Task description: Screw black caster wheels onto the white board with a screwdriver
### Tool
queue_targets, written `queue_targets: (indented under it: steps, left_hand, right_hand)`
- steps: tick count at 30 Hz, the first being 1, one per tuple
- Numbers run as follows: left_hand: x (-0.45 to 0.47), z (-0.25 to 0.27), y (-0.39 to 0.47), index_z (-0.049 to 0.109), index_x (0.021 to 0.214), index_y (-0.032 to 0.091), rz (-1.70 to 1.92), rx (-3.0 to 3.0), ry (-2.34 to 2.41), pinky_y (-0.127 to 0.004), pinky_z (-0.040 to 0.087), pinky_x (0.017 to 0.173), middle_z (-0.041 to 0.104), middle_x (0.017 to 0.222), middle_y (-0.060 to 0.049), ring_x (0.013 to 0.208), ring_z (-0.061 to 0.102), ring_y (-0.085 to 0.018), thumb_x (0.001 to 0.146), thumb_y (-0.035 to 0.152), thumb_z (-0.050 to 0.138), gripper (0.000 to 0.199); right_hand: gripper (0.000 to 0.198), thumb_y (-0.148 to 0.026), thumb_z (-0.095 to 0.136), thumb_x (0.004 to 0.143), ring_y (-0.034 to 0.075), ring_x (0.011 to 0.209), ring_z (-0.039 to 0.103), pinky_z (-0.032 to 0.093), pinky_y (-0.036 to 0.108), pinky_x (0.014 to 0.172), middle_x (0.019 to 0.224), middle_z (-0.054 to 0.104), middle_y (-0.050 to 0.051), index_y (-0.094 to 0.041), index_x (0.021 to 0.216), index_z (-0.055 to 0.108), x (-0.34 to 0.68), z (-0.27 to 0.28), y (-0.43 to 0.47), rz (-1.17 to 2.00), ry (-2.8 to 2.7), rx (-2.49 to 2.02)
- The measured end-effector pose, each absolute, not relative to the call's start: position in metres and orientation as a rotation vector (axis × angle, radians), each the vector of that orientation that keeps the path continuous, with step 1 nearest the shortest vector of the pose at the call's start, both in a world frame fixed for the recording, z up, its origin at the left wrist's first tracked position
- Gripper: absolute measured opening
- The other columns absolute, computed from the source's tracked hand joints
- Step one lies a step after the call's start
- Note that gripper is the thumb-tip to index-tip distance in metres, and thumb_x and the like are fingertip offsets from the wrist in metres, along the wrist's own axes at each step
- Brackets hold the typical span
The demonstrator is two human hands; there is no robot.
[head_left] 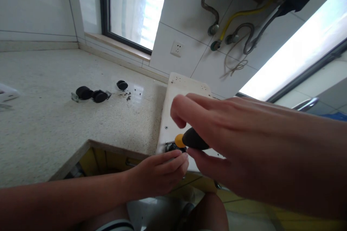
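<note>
My right hand (227,133) is wrapped round the handle of a screwdriver (196,140), black with a yellow collar. The driver's tip points down at a black caster (171,147) on the near end of a white board (180,95). My left hand (162,173) is closed, its fingertips pinching the caster's near side; the exact grip is partly hidden. A screw head (166,127) shows in the board just beyond the caster. Much of the board lies behind my right hand.
On the speckled countertop (130,122) lie a pair of black casters (92,94), a single caster (122,85) and several small screws (128,97). A white object (7,93) is at the far left. Hoses (233,14) and a socket (177,48) are on the tiled wall.
</note>
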State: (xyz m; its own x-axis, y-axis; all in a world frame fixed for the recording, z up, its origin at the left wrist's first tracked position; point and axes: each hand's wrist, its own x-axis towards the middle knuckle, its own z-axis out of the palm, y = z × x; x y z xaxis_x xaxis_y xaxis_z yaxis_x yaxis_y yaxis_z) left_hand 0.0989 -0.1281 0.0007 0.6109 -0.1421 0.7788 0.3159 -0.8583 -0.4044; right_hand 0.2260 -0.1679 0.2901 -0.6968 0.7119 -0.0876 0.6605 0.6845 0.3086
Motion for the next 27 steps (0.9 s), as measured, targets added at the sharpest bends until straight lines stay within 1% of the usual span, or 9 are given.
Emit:
queue_targets:
  steps: [1,4,9,11,14,17,19,24,27]
  left_hand:
    - [0.099,0.0,-0.128,0.083,0.108,0.018,-1.174,-2.328,-0.135,-0.04,0.038,0.142,0.076,0.14,-0.007,0.139,0.063,-0.021,0.104,0.015,0.07,0.014]
    - [0.098,-0.001,-0.128,0.084,0.117,0.016,-1.13,-2.324,-0.147,-0.04,0.037,0.142,0.074,0.142,-0.007,0.14,0.061,-0.022,0.105,0.016,0.069,0.019]
    - [0.099,0.0,-0.128,0.084,0.12,0.014,-1.161,-2.315,-0.138,-0.042,0.032,0.144,0.074,0.14,-0.008,0.139,0.061,-0.022,0.105,0.015,0.067,0.023]
    - [0.099,0.001,-0.128,0.084,0.123,0.014,-1.147,-2.311,-0.146,-0.04,0.035,0.143,0.074,0.139,-0.008,0.138,0.062,-0.021,0.105,0.014,0.066,0.025]
    - [0.099,0.002,-0.128,0.083,0.128,0.013,-1.108,-2.308,-0.165,-0.036,0.04,0.139,0.074,0.14,-0.008,0.14,0.061,-0.021,0.106,0.014,0.064,0.029]
    - [0.099,0.0,-0.128,0.083,0.126,0.014,-1.101,-2.31,-0.161,-0.037,0.042,0.138,0.074,0.141,-0.009,0.14,0.062,-0.022,0.106,0.015,0.065,0.027]
    - [0.099,-0.001,-0.128,0.083,0.125,0.014,-1.11,-2.311,-0.154,-0.038,0.04,0.139,0.074,0.141,-0.009,0.14,0.062,-0.022,0.106,0.015,0.066,0.025]
    - [0.098,-0.003,-0.128,0.081,0.133,0.011,-1.081,-2.3,-0.168,-0.038,0.04,0.14,0.072,0.146,-0.011,0.144,0.06,-0.023,0.107,0.017,0.066,0.03]
    - [0.099,-0.003,-0.128,0.081,0.129,0.012,-1.092,-2.306,-0.161,-0.038,0.04,0.139,0.073,0.144,-0.01,0.143,0.06,-0.022,0.106,0.017,0.068,0.027]
  right_hand:
    - [0.018,-0.042,0.064,0.107,0.008,0.045,0.039,0.019,0.023,0.042,0.073,0.061,-0.005,-0.025,0.114,0.062,0.225,0.29,-0.167,0.406,2.66,1.124]
    - [0.035,-0.055,0.054,0.112,0.011,0.045,0.019,0.01,0.027,0.043,0.058,0.049,-0.005,-0.025,0.098,0.063,0.225,0.288,-0.163,0.657,2.51,1.221]
    - [0.037,-0.038,0.08,0.095,0.009,0.051,0.046,0.021,0.024,0.047,0.085,0.069,-0.003,-0.026,0.123,0.059,0.23,0.286,-0.16,0.484,2.644,1.128]
    - [0.014,-0.036,0.072,0.103,0.01,0.048,0.037,0.018,0.026,0.047,0.073,0.064,-0.003,-0.025,0.107,0.064,0.23,0.285,-0.158,0.554,2.584,1.126]
    - [0.038,-0.048,0.062,0.109,0.01,0.046,0.024,0.014,0.028,0.046,0.067,0.058,-0.001,-0.022,0.082,0.064,0.23,0.284,-0.154,0.713,2.484,1.18]
    - [0.024,-0.043,0.078,0.098,0.009,0.052,0.038,0.02,0.026,0.046,0.095,0.069,0.0,-0.025,0.108,0.067,0.235,0.284,-0.152,0.609,2.619,1.16]
    - [0.039,-0.03,0.081,0.091,0.01,0.058,0.048,0.025,0.025,0.049,0.104,0.071,0.0,-0.025,0.124,0.06,0.236,0.283,-0.151,0.494,2.699,1.11]
    - [0.04,-0.059,0.058,0.11,0.013,0.052,0.039,0.02,0.03,0.052,0.082,0.068,0.001,-0.022,0.125,0.061,0.225,0.282,-0.147,0.76,2.495,1.25]
    - [0.035,-0.057,0.055,0.112,0.01,0.053,0.039,0.022,0.029,0.052,0.098,0.069,0.003,-0.024,0.119,0.064,0.224,0.285,-0.15,0.671,2.54,1.218]
